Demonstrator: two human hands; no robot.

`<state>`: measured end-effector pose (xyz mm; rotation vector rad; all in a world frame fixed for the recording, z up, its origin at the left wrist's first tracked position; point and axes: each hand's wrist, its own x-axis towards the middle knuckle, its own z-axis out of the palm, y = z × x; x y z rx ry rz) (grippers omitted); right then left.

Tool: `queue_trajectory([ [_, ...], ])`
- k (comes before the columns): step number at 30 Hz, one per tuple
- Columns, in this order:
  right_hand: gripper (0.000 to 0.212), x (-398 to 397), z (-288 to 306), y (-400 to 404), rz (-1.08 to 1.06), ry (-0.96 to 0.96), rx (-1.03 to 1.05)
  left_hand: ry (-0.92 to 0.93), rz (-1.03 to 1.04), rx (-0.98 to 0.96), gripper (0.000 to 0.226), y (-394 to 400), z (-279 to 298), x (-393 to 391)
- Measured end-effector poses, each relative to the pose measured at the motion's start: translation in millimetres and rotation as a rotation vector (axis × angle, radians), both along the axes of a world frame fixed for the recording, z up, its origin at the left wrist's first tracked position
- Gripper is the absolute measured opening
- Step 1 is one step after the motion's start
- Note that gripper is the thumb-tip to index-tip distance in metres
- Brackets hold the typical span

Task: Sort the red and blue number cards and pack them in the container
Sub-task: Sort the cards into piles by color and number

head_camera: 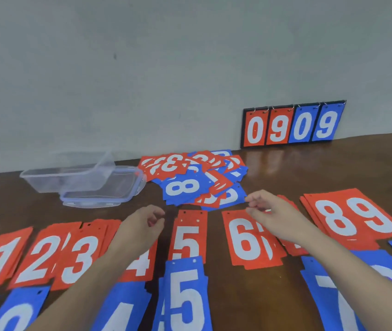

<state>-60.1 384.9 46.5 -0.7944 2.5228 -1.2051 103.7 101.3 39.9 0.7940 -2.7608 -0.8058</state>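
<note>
Both hands (pixel 146 223) (pixel 270 212) hover (empty) near mixed card pile (pixel 193 180)

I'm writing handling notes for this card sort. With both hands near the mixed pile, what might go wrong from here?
1. The mixed pile overlaps heavily, so the right hand, at its near edge, may drag several cards instead of one.
2. The forearms cross the sorted rows; the left hand lies over the red 4 stack and could shift it.
3. The red 6 stack is already fanned and may slide into its neighbours.
</note>
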Motion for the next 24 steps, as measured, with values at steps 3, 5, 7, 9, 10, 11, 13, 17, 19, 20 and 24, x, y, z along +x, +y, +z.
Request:
queue_trajectory([
  [3,0.016,-3.9,-1.1,-26.4,0.04,0.005,0.018,0.015,0.031,-0.007,0.019,-18.4,-3.2,8.2],
  [5,0.015,-10.1,-0.6,-40.4,0.057,0.021,0.045,0.034,0.041,-0.007,0.022,-26.4,-4.8,8.4],
  [7,0.013,-18.4,0.2,-57.4,0.086,0.035,0.096,0.05,0.053,0.004,0.026,-33.6,-5.8,5.9],
  [9,0.016,-28.5,1.3,-73.1,0.1,0.045,0.132,0.065,0.055,0.014,0.031,-36.6,-6.4,-1.6],
  [10,0.017,-34.3,1.6,-80.3,0.103,0.043,0.14,0.069,0.049,0.015,0.032,-37.2,-6.9,-6.8],
  [11,0.017,-40.8,1.7,-87.3,0.106,0.038,0.148,0.075,0.038,0.011,0.034,-37.4,-7.1,-13.1],
  [13,0.016,-54.7,1.1,-101.1,0.108,0.027,0.169,0.079,-0.003,-0.001,0.037,-38.9,-10.1,-27.7],
  [17,0.018,-79.6,2.2,-127.5,0.114,0.038,0.183,0.077,-0.123,-0.021,0.04,-43.2,-19.3,-60.9],
  [19,0.017,-90.7,2.6,-140.5,0.135,0.058,0.189,0.086,-0.178,-0.028,0.042,-46.9,-22.7,-76.5],
  [20,0.017,-94.9,3.4,-147.1,0.144,0.066,0.191,0.088,-0.201,-0.039,0.043,-50.7,-24.6,-82.9],
  [24,0.018,-108.6,5.8,-175.3,0.18,0.12,0.221,0.048,-0.293,-0.078,0.056,-73.5,-38.0,-98.9],
])
